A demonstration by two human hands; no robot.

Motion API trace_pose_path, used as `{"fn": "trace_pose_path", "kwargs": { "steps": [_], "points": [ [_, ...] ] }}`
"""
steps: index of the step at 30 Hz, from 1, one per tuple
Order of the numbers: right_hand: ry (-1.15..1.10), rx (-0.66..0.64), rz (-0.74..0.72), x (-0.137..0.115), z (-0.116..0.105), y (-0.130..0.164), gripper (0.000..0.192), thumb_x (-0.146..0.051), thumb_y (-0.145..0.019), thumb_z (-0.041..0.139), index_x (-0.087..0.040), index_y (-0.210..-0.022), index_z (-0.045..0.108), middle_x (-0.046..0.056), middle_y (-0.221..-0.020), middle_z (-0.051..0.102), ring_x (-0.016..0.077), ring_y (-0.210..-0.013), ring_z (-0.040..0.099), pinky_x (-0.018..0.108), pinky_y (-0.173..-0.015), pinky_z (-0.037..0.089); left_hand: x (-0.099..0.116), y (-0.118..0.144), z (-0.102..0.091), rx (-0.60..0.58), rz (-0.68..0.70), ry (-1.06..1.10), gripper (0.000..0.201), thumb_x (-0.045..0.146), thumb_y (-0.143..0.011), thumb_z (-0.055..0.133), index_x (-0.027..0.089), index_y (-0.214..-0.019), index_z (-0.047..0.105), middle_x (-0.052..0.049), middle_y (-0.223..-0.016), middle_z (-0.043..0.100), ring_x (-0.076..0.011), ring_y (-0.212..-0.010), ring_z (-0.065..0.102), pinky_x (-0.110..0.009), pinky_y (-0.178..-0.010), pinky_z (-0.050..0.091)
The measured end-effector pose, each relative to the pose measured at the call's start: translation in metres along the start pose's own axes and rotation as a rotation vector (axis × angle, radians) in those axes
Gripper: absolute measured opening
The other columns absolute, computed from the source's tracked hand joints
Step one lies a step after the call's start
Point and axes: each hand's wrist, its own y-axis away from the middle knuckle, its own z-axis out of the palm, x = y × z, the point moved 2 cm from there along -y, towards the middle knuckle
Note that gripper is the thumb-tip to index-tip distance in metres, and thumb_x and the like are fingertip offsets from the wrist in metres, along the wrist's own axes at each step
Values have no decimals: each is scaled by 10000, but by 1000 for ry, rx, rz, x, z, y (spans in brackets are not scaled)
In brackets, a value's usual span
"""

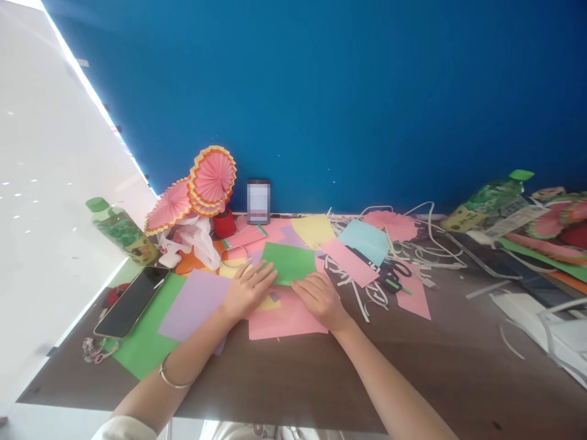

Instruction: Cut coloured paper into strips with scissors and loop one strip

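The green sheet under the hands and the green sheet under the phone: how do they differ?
The green sheet under the hands is smaller and lies on pink paper; the green sheet under the phone is larger and lies on the table. The left hand touches the first; nothing holds the second. Both lie flat.

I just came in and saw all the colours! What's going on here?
A person is working with coloured paper at a brown table. Both hands lie flat: the left hand and right hand press on a green paper sheet lying over a pink sheet. Pink paper fans, scissors, a phone and paper strips lie around.
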Motion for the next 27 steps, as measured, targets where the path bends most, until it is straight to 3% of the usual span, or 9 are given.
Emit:
{"fn": "trace_pose_path", "kwargs": {
  "steps": [8, 15, 20, 27],
  "points": [
    [43, -125, 47, -8, 8, -6, 150, -64, -820, 484, -149, -852, 603, 46, -769, 626, 149, -732, 515, 356, -790, 398, 12, -5, 0, 19, 61, 25, 236, 79, -845, 448, 197, -979, 602, -14, -976, 687, -167, -988, 603, -396, -961, 403],
    [46, -162, 19, -16, 13, -9, 193, -58, -811, 424, -150, -731, 573, 31, -662, 555, 139, -646, 449, 322, -741, 388, 16, -1, 6, -73, 39, 101, 244, 95, -861, 415, 192, -1001, 589, -40, -971, 683, -168, -980, 608, -401, -947, 420],
    [88, -187, -2, -15, 11, -9, 215, -113, -807, 418, -164, -640, 542, 18, -603, 483, 139, -603, 392, 320, -709, 361, 15, -1, 6, -130, 53, 106, 233, 110, -871, 413, 212, -986, 589, -3, -974, 686, -152, -1003, 594, -405, -991, 371],
    [60, -202, -9, 0, 3, -6, 239, -109, -793, 425, -175, -573, 490, 4, -567, 425, 133, -587, 345, 290, -650, 318, 2, 0, 4, -109, -26, 129, 264, 106, -866, 408, 254, -964, 604, 30, -938, 695, -145, -1019, 582, -393, -952, 376]
  ]
}}
